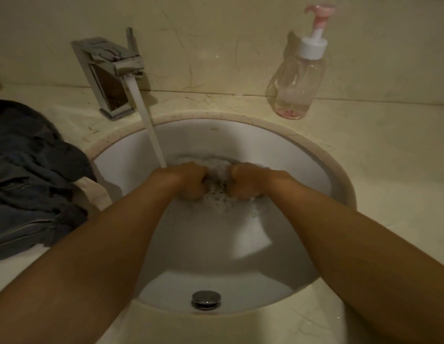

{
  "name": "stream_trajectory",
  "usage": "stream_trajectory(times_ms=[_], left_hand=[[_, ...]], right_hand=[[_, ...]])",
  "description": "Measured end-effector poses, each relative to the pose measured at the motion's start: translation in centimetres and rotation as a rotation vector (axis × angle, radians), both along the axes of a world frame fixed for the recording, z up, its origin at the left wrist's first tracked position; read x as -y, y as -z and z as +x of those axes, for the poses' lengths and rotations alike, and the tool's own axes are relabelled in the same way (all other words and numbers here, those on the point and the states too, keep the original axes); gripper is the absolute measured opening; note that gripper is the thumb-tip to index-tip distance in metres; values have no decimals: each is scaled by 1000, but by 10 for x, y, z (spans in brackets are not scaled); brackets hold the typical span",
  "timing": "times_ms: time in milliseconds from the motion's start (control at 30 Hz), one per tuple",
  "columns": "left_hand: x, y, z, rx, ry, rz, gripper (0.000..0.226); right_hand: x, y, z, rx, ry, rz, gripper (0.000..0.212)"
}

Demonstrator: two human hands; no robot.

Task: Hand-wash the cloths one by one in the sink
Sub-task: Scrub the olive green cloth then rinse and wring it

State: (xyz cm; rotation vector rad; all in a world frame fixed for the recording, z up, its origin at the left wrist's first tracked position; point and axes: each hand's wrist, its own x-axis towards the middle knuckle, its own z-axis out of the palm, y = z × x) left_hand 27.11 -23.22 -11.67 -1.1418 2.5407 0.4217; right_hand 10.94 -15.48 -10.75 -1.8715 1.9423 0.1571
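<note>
Both hands are down in the soapy water at the far side of the sink (278, 145). The left hand (191, 181) and right hand (245, 181) are curled into fists, close together, knuckles facing each other. They grip a bunched part of the pale cloth (250, 234), though foam hides the fingertips. The rest of that cloth trails underwater from the fists toward the near right.

The tap stream (151, 130) falls from the chrome faucet (109, 75) just beside the left wrist. A pile of dark cloths (29, 175) lies on the counter to the left, its edge overhanging the basin rim.

A clear pump bottle (298, 78) with a pink nozzle stands far right and shows no label. A small mark on the basin's far wall is too faint to read.
</note>
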Motion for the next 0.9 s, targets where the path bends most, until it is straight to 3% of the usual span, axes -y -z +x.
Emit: stream_trajectory(times_ms=[67,167,267,333,400,433,500,567,633,700,800,900], left_hand=[[2,-3,-5,-115,-96,65,37],[4,-1,-4,-119,-233,102,49],[12,2,4,-148,-197,-36,39],[13,-3,7,-271,-181,-191,31],[12,-8,3,-375,-150,-200,17],[10,-8,0,-332,-114,-136,18],[7,-1,-3,-131,-29,13,40],[6,5,-2,28,-5,40,57],[5,11,1,111,36,32,55],[2,12,1,176,59,61,59],[-5,9,2,115,-25,60,52],[-5,1,6,-98,-36,114,34]], right_hand=[[3,3,1,153,122,28,36],[5,0,3,312,258,139,37],[9,-3,-6,112,256,-49,44],[9,-10,-10,62,232,-252,34],[8,-12,-15,247,167,-206,19],[7,-13,-14,255,100,-103,21],[8,-5,-13,137,7,83,36],[10,5,-11,21,-7,89,43],[10,14,-7,-122,-47,44,44],[8,17,-4,-181,-49,11,64],[5,12,-1,-105,16,-44,73],[-4,-2,0,7,-16,84,45]])
